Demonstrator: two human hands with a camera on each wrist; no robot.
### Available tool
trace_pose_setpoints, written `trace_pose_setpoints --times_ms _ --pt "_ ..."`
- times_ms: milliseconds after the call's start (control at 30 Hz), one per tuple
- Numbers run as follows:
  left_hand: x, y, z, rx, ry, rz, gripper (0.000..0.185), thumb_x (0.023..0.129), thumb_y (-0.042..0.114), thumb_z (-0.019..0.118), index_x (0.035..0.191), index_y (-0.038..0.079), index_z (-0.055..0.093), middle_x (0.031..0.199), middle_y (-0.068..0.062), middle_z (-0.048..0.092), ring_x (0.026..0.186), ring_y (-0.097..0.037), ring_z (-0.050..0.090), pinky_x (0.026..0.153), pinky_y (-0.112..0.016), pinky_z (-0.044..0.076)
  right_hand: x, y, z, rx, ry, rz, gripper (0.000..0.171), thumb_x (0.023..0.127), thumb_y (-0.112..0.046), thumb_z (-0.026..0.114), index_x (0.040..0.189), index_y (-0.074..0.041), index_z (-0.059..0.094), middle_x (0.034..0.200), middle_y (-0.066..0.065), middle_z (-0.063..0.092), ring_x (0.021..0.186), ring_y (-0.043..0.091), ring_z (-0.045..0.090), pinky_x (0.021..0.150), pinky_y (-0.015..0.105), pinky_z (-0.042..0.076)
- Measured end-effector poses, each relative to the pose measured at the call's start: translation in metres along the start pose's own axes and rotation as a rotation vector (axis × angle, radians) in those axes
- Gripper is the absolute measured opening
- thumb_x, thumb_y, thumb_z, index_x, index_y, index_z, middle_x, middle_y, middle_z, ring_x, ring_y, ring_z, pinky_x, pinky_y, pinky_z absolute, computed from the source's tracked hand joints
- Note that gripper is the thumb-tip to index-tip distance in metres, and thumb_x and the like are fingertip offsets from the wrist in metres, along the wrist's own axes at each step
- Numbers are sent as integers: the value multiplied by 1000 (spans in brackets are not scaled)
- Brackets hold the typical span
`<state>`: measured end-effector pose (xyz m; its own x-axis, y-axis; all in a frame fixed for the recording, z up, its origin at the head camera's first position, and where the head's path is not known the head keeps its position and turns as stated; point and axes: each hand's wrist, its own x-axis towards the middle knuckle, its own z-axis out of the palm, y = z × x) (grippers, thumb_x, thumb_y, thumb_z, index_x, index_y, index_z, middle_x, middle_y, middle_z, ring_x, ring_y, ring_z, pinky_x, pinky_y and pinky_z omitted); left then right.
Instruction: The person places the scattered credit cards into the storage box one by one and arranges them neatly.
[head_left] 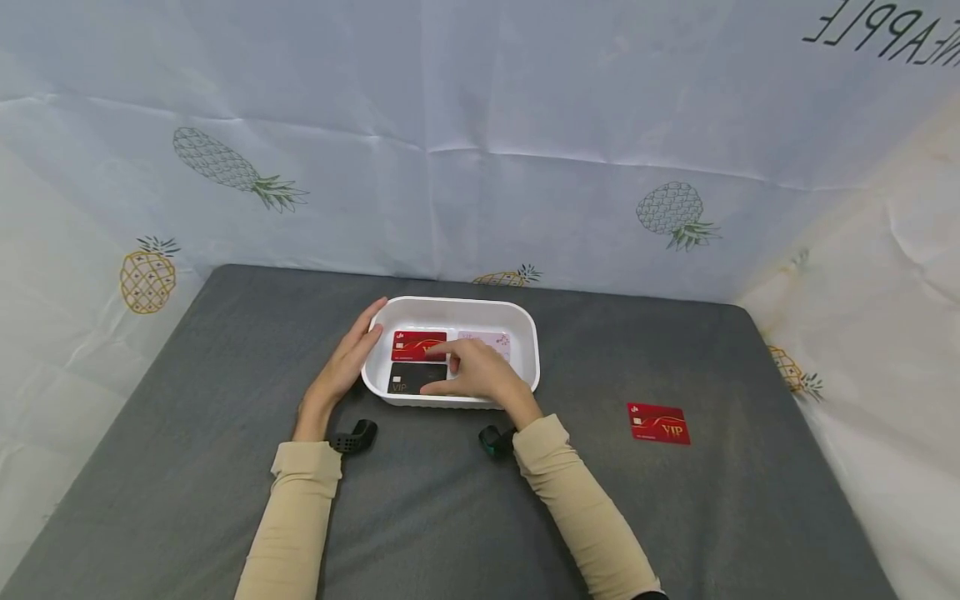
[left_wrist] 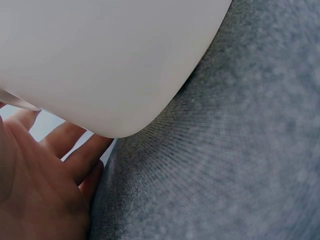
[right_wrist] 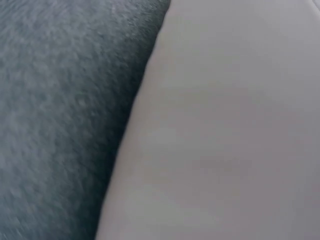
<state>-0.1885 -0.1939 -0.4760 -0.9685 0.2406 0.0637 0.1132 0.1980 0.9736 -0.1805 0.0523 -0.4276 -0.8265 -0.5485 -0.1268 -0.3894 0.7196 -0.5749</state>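
Observation:
A white tray stands on the grey-covered table, holding a red VIP card, a black VIP card and a pale pink patterned card. Along the tray's left end lies my left hand, its fingers stretched against the outer wall and the thumb at the rim. The left wrist view shows those fingers beside the white wall. My right hand reaches over the tray's front rim, thumb and index finger spread apart above the red and black cards. In the right wrist view only tray wall and cloth show; the hand is hidden.
Another red VIP card lies on the grey tablecloth to the right of the tray. Dark wrist devices sit at both wrists, close in front of the tray. A pineapple-print curtain hangs behind the table.

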Motion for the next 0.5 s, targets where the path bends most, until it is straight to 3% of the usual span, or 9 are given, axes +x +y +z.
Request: trace_pose_setpoints --times_ms 500 --pt "1 0 1 21 7 -5 57 111 24 37 163 10 22 172 -12 18 160 -30 11 130 -56 6 -5 7 -9 60 31 -21 60 82 -42 86 133 -16 69 81 2 62 67 12 48 56 21 37"
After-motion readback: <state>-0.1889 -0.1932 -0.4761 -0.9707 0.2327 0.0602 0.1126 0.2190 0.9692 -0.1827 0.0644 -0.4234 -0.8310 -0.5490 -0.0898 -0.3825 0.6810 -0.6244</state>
